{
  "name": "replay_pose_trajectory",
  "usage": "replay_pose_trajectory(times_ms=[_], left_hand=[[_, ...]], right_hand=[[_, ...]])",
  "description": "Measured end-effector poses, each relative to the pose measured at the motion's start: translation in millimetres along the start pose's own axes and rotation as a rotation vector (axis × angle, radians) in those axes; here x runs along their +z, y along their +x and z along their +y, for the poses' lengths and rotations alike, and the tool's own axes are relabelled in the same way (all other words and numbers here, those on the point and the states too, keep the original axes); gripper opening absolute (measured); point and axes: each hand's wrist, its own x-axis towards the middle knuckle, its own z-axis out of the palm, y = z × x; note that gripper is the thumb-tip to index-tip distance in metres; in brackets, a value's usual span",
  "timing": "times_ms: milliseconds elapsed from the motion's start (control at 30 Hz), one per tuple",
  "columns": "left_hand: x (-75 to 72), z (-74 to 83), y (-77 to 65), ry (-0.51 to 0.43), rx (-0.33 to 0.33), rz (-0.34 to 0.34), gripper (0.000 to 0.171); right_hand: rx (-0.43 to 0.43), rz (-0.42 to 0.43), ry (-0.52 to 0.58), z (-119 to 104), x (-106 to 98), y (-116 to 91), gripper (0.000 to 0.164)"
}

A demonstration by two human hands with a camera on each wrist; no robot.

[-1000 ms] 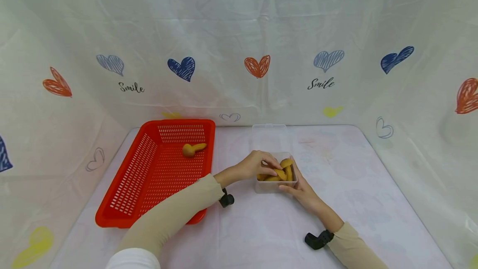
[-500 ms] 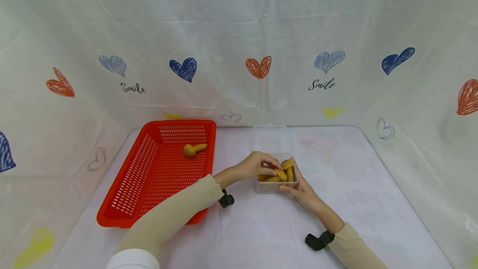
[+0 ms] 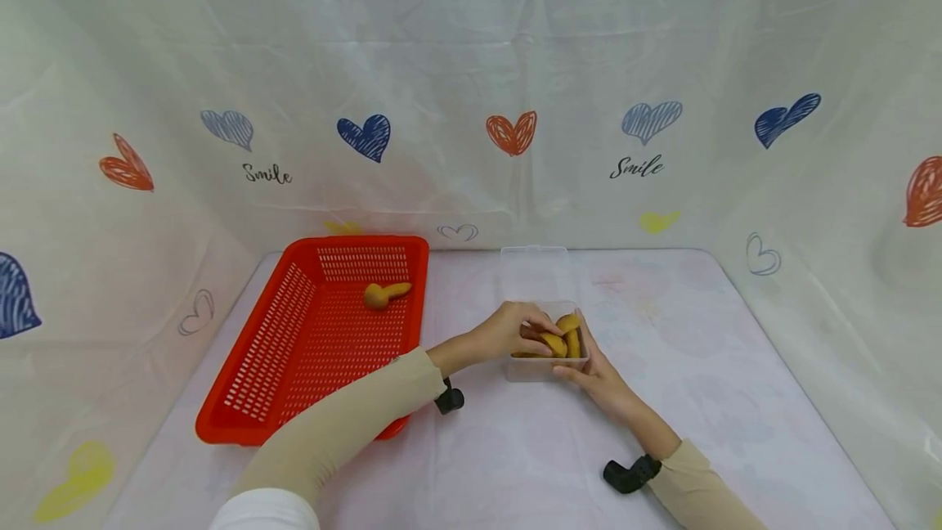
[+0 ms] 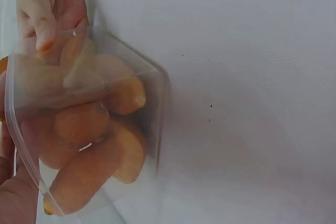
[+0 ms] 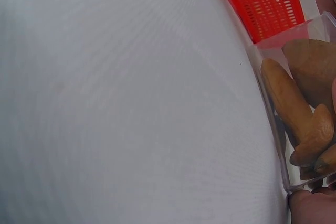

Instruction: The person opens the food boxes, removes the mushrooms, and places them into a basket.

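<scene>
A clear plastic box [image 3: 531,371] holds several yellow-brown mushrooms [image 4: 84,177], piled up near its rim. My left hand [image 3: 511,331] reaches in over the box's left side, thumb and fingers pinching a mushroom [image 3: 553,344] at the top of the pile. At the box's right side, my right hand [image 3: 603,379] grips the wall, its thumb across the front. In the right wrist view, a long-stemmed mushroom [image 5: 286,98] lies along the clear wall. One more mushroom [image 3: 383,294] with a round cap lies in the red basket [image 3: 243,437].
The red perforated basket stands left of the box, partly under my left sleeve [image 3: 361,411]. Behind the box, its clear lid [image 3: 534,272] is hinged back. A white cloth [image 3: 684,334] covers the table, and a heart-print curtain [image 3: 441,47] hangs around it.
My left hand has shifted slightly right over the box and now hides mushrooms at its left end. The right hand keeps its grip. The head view has moved a little.
</scene>
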Motion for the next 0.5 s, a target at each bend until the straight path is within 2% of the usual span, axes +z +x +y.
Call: replay_pose_trajectory(times_ms=[300,500], left_hand=[[-0.2,3.4,0.5,0.035,-0.038,0.023,0.026],[-2.1,3.7,0.9,0.036,-0.028,0.037,0.026]], right_hand=[[0.023,0.019,-0.025,0.1,0.5,-0.3,0.101],[0.015,0.018,-0.014,0.6,0.5,0.5,0.1]])
